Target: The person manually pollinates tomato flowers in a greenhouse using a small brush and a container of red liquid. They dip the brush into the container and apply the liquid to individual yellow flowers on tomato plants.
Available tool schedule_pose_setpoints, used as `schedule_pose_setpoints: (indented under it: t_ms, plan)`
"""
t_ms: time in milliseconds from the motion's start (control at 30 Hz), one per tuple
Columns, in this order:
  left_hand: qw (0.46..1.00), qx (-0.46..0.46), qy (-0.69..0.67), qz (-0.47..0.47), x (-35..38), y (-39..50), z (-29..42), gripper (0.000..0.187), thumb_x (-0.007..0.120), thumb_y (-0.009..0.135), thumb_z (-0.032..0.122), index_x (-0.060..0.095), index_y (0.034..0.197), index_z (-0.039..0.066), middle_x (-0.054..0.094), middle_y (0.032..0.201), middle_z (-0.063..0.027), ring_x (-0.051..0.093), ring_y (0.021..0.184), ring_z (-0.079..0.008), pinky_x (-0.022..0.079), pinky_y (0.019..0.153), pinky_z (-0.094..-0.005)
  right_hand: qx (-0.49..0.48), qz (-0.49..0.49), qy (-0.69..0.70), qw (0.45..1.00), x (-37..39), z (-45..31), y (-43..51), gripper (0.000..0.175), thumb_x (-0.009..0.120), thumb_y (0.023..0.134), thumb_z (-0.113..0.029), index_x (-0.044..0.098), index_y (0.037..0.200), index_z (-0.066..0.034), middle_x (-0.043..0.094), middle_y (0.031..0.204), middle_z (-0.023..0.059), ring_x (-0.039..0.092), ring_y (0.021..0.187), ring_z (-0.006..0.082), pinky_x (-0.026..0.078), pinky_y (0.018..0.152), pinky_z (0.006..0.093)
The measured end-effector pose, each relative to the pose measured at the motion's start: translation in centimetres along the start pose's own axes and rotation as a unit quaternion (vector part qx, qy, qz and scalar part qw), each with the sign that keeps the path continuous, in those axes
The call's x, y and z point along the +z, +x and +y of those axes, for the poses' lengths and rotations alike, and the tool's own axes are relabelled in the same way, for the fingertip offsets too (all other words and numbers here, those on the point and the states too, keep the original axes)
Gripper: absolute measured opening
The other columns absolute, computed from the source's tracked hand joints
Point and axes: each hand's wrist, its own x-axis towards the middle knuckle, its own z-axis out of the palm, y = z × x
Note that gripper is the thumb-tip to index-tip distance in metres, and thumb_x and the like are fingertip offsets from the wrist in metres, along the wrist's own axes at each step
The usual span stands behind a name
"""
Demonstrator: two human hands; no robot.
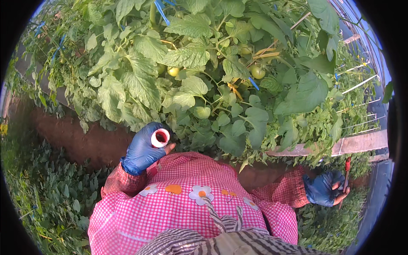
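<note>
My left hand (140, 151), in a blue glove that leaves a fingertip bare, grips a small white-rimmed container (154, 139) in front of my chest. Its round mouth faces up, red inside and dark at the centre. Out at the right, my right hand (322, 188), also in a blue glove with bare fingertips, holds a thin stick (346, 181) upright. Red material (347, 163) covers the stick's upper end. Leafy tomato plants (188, 57) rise before me, with green tomatoes (258, 72) among the leaves.
Blue ties (162, 12) hang on the plants. A pale horizontal bar (360, 142) runs at the right, near thin white rods (360, 84). Brown soil (83, 138) shows at the left, with more low plants (60, 191) behind it. My apron (178, 210) is pink checked.
</note>
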Motion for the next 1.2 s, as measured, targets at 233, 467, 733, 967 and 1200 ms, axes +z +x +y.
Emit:
schedule_pose_setpoints:
  t_ms: [233,467,733,967,1200]
  plan:
    - [0.995,0.053,0.042,-0.074,-5.6,0.9,0.6,0.034,0.080,0.068,0.011,0.059,0.095,0.004,0.059,0.089,-0.0064,0.058,0.082,-0.0161,0.047,0.075,-0.0283,0.044,0.011,0.004,0.999,6.8,0.3,-7.4,0.020,0.053,0.087,-0.018,0.058,0.091,0.0007,0.041,0.063,0.0006,0.039,0.053,0.0127,0.034,0.057,0.0275]
    - [0.994,-0.001,0.035,-0.103,-7.7,1.0,0.7,0.031,0.077,0.070,0.003,0.060,0.095,0.003,0.060,0.095,-0.0049,0.057,0.089,-0.0144,0.046,0.080,-0.0280,0.079,0.009,-0.031,0.996,7.5,0.2,-9.6,0.021,0.054,0.086,-0.020,0.059,0.089,-0.0004,0.043,0.065,0.0026,0.040,0.055,0.0147,0.032,0.058,0.0300]
    - [0.997,-0.023,0.039,-0.066,-6.9,-1.0,0.5,0.032,0.077,0.070,0.004,0.059,0.096,0.005,0.061,0.096,-0.0028,0.056,0.089,-0.0123,0.046,0.081,-0.0276,0.118,-0.047,0.050,0.991,6.0,2.4,-8.1,0.021,0.055,0.086,-0.019,0.059,0.090,0.0021,0.048,0.073,0.0072,0.045,0.062,0.0186,0.038,0.064,0.0302]
    - [1.000,-0.031,0.000,0.001,-7.1,-3.4,0.6,0.035,0.075,0.070,-0.002,0.059,0.099,0.005,0.063,0.096,-0.0041,0.059,0.088,-0.0119,0.048,0.080,-0.0268,0.149,-0.050,0.098,0.983,6.5,6.3,-10.8,0.025,0.050,0.090,-0.027,0.057,0.094,-0.0028,0.042,0.061,0.0057,0.038,0.049,0.0148,0.028,0.052,0.0313]
    - [0.997,-0.062,0.035,0.023,-7.9,-3.5,1.2,0.032,0.074,0.070,-0.003,0.059,0.097,0.005,0.065,0.093,-0.0032,0.060,0.084,-0.0102,0.049,0.077,-0.0251,0.132,-0.079,0.022,0.988,3.9,6.5,-12.6,0.025,0.051,0.091,-0.029,0.054,0.098,-0.0053,0.049,0.063,0.0089,0.041,0.050,0.0149,0.031,0.048,0.0294]
